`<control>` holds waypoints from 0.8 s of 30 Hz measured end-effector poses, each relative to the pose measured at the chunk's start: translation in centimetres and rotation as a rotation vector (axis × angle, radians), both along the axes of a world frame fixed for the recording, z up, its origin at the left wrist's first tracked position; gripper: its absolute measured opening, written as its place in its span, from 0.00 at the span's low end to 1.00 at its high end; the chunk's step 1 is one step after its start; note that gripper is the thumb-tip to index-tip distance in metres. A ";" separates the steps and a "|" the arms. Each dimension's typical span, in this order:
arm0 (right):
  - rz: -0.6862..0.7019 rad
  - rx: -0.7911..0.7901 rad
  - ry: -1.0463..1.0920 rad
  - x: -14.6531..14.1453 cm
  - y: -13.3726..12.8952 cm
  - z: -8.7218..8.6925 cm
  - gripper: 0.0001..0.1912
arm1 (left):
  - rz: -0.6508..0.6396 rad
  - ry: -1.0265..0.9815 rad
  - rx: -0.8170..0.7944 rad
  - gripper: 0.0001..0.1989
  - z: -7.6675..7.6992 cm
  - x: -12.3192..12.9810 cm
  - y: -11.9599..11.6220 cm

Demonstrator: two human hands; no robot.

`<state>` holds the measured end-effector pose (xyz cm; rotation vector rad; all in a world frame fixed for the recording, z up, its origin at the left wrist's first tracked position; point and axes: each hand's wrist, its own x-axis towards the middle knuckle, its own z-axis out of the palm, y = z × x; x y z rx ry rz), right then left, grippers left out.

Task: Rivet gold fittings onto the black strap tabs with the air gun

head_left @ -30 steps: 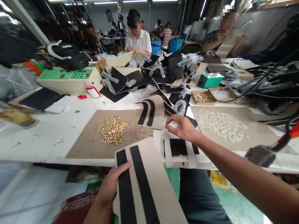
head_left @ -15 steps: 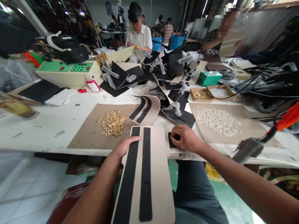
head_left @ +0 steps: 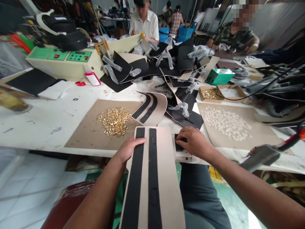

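My left hand [head_left: 127,151] grips the left edge of a beige panel [head_left: 165,171], its thumb pressed over one of two black strips on the face. The panel is tilted up over my lap, its top end near the table edge. Small slots show in the right-hand black strip [head_left: 152,165]. Right of the panel, my right hand [head_left: 193,140] is closed in a pinch at a small black pad [head_left: 179,147] on the table edge. A gold-coloured glint shows at its fingertips; the fingers partly hide the piece.
A pile of gold metal fittings [head_left: 115,121] lies left on brown paper; small whitish pieces [head_left: 227,122] are spread at right. Black panels [head_left: 186,60] with plastic wrap heap up behind. A cream machine [head_left: 64,63], a green box [head_left: 220,76] and a grey-handled tool [head_left: 260,157] surround them. Co-workers sit opposite.
The view has shifted slightly, so the table sits higher and the heap further right. Both hands keep their holds. The co-worker at right has lowered a panel that was held up.
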<state>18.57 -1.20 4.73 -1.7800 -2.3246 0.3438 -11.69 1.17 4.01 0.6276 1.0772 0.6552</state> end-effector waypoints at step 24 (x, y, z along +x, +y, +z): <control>0.075 0.075 0.092 0.8 -0.8 -1.5 0.08 | -0.009 -0.022 0.008 0.19 -0.1 0.0 0.0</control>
